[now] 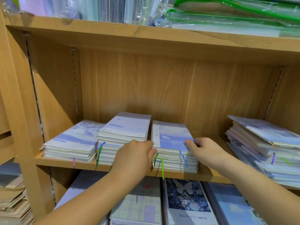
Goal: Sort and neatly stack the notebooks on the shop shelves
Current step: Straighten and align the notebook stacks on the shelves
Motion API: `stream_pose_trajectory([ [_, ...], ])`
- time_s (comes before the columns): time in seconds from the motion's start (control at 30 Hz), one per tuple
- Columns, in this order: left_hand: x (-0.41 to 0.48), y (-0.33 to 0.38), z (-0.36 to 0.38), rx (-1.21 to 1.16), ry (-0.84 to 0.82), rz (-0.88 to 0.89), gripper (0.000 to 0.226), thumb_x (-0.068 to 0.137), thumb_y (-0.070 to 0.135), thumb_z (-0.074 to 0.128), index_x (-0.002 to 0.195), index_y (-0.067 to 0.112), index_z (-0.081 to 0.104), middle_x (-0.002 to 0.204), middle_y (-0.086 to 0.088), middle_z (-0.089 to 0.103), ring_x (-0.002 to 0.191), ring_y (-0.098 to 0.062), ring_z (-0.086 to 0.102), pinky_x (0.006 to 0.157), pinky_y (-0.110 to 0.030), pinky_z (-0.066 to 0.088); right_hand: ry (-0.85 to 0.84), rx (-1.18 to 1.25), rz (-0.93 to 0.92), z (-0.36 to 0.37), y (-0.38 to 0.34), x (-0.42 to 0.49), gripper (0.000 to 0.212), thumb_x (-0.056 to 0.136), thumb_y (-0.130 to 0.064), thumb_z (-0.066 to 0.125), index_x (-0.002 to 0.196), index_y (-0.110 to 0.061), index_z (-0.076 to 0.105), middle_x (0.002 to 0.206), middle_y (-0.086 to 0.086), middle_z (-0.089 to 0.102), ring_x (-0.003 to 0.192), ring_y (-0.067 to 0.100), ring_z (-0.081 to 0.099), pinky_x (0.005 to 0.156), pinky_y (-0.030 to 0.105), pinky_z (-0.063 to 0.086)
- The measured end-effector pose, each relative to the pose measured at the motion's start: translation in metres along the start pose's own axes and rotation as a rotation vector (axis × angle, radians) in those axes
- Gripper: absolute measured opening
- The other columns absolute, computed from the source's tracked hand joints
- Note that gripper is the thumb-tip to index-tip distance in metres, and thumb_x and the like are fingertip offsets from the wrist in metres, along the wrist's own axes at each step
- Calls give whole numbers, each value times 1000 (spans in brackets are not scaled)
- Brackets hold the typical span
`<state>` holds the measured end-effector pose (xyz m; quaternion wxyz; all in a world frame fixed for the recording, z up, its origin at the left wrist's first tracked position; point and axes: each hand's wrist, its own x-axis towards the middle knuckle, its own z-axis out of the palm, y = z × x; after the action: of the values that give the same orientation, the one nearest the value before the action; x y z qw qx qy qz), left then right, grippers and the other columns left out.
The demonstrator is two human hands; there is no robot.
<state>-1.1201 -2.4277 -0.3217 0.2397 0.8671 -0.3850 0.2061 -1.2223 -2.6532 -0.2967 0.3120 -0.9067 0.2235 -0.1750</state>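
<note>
The middle stack [173,143] of notebooks sits at the front edge of the shelf [209,174], gripped from both sides: the left hand [134,154] is curled round its left edge, the right hand [207,151] clamped on its right front corner, thumb on the cover. The stack is probably best squared by even inward pressure, kept flat, and aligned with the taller stack [125,132] just beside it.

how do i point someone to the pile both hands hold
On the light wooden middle shelf stand four piles. Third from the left is the squared stack of pale blue sky-cover notebooks, gripped by the left hand and right hand. It is lower than its left neighbour, tidier than the slumped right-end pile.
</note>
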Motion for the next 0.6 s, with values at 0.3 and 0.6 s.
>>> stream_pose_trajectory([
  [0.3,-19,-7,10,-67,-154,-39,33,98,51,55,86,22,65,76,4,64,77,-19,61,70,-37,55,-32,-12,-8,-4,13,-18,83,78,-89,46,78,-7,57,66,1,42,58,16,44,59,30,36],
  [0.6,-14,-3,33,-89,-224,-112,34,98,46,58,76,28,40,75,6,52,70,-15,52,58,-32,36,-42,-288,-72,9,30,-26,54,70,-61,86,60,-18,55,50,-8,52,48,5,46,44,22,30],
])
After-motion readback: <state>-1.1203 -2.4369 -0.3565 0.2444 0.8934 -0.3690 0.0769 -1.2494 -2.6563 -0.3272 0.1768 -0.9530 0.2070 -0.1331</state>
